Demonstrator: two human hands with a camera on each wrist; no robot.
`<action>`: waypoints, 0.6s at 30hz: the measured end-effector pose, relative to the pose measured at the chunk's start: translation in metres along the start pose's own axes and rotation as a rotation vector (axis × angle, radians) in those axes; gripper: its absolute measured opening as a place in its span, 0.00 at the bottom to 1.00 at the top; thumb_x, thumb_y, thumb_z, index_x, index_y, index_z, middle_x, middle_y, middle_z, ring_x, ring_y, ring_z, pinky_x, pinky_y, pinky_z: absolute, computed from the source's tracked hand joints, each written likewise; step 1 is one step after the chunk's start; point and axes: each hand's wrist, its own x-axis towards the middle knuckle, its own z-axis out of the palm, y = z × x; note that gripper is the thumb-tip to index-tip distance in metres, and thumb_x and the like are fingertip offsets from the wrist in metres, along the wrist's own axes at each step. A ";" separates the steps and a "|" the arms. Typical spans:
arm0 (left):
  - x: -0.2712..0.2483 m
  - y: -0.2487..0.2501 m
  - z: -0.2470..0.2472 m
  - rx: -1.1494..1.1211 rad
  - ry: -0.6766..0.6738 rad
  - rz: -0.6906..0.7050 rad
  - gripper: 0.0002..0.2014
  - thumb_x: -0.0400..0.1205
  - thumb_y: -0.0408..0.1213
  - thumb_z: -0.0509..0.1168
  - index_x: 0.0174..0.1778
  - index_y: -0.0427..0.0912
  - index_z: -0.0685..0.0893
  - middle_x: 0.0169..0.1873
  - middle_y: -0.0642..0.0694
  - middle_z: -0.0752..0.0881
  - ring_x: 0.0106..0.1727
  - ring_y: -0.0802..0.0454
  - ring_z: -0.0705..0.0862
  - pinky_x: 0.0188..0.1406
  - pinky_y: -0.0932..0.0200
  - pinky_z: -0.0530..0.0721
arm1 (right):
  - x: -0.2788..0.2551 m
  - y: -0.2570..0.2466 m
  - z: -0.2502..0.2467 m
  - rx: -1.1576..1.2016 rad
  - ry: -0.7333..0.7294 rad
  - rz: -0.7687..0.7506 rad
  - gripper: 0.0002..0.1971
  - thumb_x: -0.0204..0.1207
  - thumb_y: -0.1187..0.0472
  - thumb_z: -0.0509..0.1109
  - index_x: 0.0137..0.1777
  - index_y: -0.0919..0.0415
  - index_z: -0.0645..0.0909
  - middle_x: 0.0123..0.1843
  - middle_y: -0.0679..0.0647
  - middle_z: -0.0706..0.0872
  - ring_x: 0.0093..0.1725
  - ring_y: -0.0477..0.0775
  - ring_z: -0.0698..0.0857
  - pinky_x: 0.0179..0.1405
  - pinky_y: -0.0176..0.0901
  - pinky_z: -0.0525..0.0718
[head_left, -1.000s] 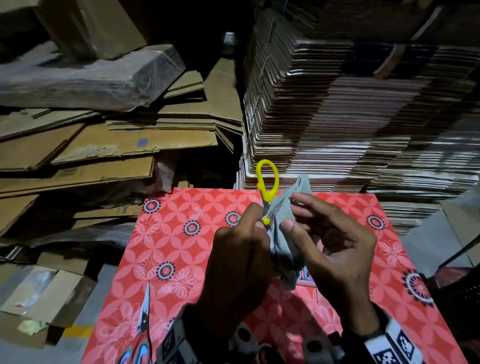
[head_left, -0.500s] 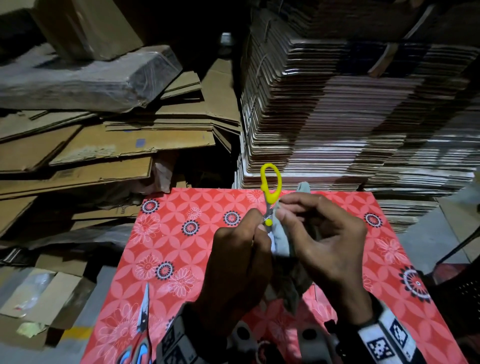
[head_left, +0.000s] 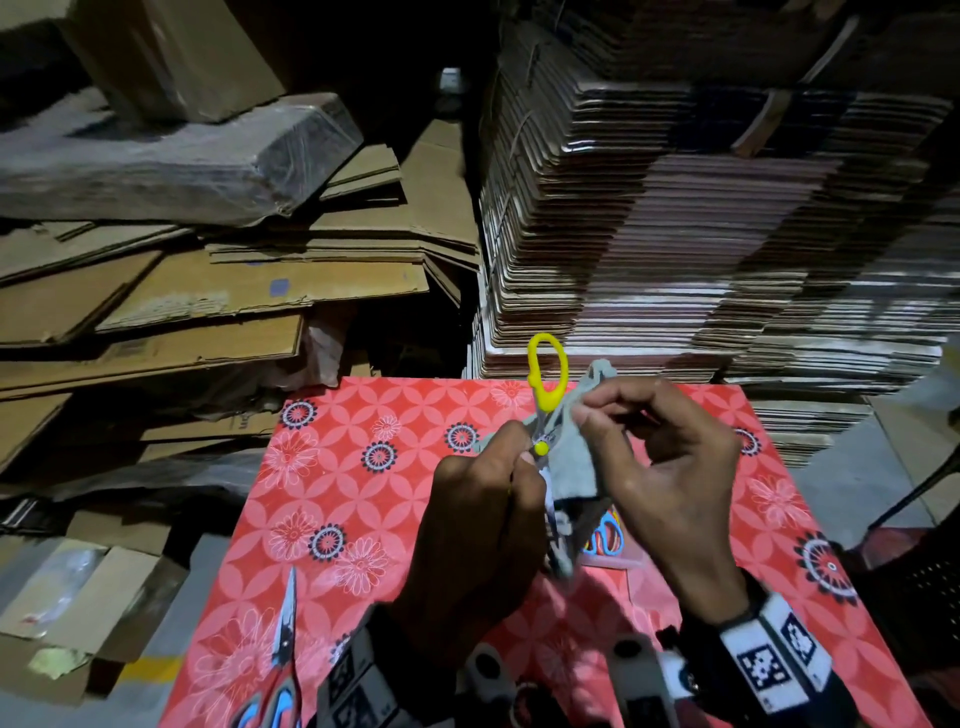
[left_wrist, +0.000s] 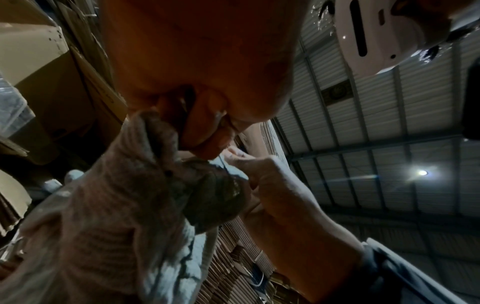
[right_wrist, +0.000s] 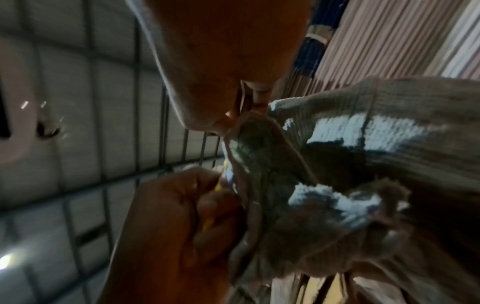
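Closest in, blue-handled scissors (head_left: 284, 639) lie flat on the red flowered mat (head_left: 353, 467). Up above it, the left hand (head_left: 483, 525) is fisted tight round the yellow scissors (head_left: 543, 399) — pivot at the fingertips, one handle loop poking up past the knuckles. Right alongside, the right hand (head_left: 670, 483) pinches a grey knitted cloth (head_left: 569, 462) with thumb and curled fingers, pressed against the scissors, its tail hanging between both hands. Beyond — flattened cardboard (head_left: 208, 296) on the left, a tall stack of sheets (head_left: 675, 234) on the right.
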 end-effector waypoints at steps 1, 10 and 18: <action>0.000 0.000 0.001 0.006 0.007 -0.007 0.13 0.89 0.32 0.56 0.37 0.47 0.67 0.19 0.45 0.63 0.19 0.46 0.66 0.24 0.50 0.61 | 0.003 0.002 -0.001 0.012 0.027 0.010 0.11 0.76 0.71 0.78 0.45 0.52 0.88 0.41 0.47 0.91 0.41 0.48 0.89 0.44 0.38 0.84; 0.002 -0.002 0.001 0.016 0.021 0.036 0.13 0.89 0.39 0.52 0.37 0.52 0.66 0.20 0.45 0.64 0.18 0.49 0.67 0.23 0.55 0.61 | 0.007 0.006 -0.002 -0.001 0.032 0.007 0.17 0.76 0.77 0.78 0.46 0.51 0.88 0.42 0.49 0.91 0.43 0.50 0.89 0.45 0.43 0.85; 0.003 -0.005 -0.002 0.002 0.028 0.043 0.15 0.91 0.40 0.52 0.38 0.59 0.64 0.20 0.45 0.65 0.18 0.52 0.66 0.21 0.56 0.63 | -0.001 0.008 0.001 -0.011 -0.033 0.009 0.12 0.76 0.72 0.79 0.46 0.51 0.90 0.43 0.44 0.91 0.42 0.48 0.90 0.42 0.38 0.84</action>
